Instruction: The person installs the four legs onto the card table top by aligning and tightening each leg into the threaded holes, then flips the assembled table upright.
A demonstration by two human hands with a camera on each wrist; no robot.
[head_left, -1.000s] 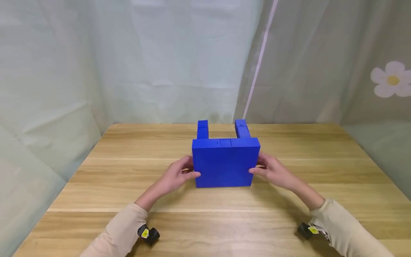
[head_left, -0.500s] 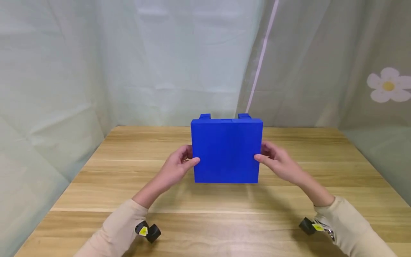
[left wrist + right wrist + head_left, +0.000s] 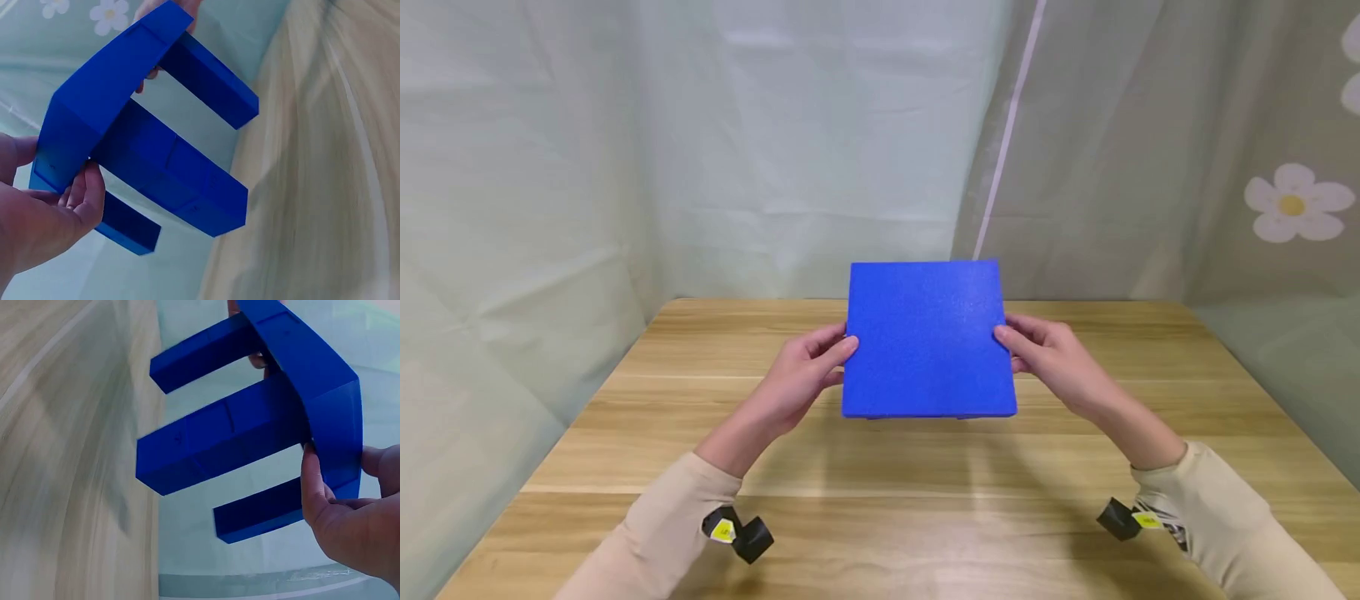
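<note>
At frame centre, the left hand (image 3: 801, 379) and right hand (image 3: 1051, 367) each pinch a side edge of the blue foam stool (image 3: 928, 337), lifted above the wooden table (image 3: 880, 500); even pressure on both sides should keep it level.

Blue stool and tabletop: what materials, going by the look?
Blue stool: probably foam or matte plastic; the slab has a fine grainy, dull surface, and seams cross the legs. Table: wood or wood-look laminate; pale grain streaks, plank lines, soft sheen. Can't tell which.
</note>
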